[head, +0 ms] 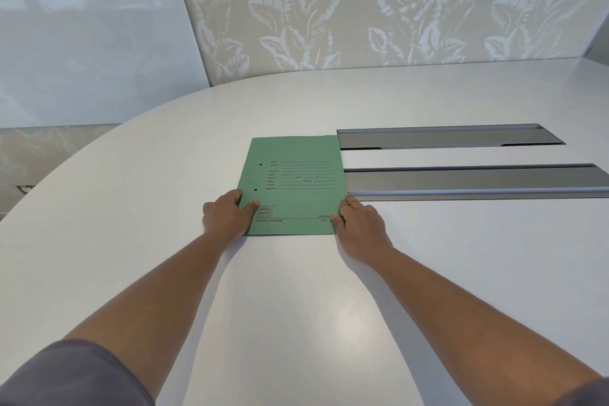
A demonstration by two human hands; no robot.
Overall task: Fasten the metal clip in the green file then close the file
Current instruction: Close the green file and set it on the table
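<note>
Grey sleeve at lower left; two bare forearms reach out over the worktop, which is white, smooth, faintly glossy, with a rounded far-left edge.

Left hand grips the near-left corner of the green file: thumb on the cover, fingers curled round the spine edge. Right hand grips the near-right corner: thumb on the cover, fingers along the side edge. Both hands partly closed on the file.

File lies flat and shut on the worktop, mid-frame, cover up. Matte green card, rectangular, two punched holes near its left edge. Print reads "PTC", "FILING SYSTEM", part of "SPRIN…" beside the right thumb; ruled form lines above, labels too small to read. Metal clip cannot be seen.

Just right of the file, two long grey metal channels set into the worktop, parallel, running off to the right.

Beyond: wall in beige with a pale leaf pattern; glossy pale panel at left.
</note>
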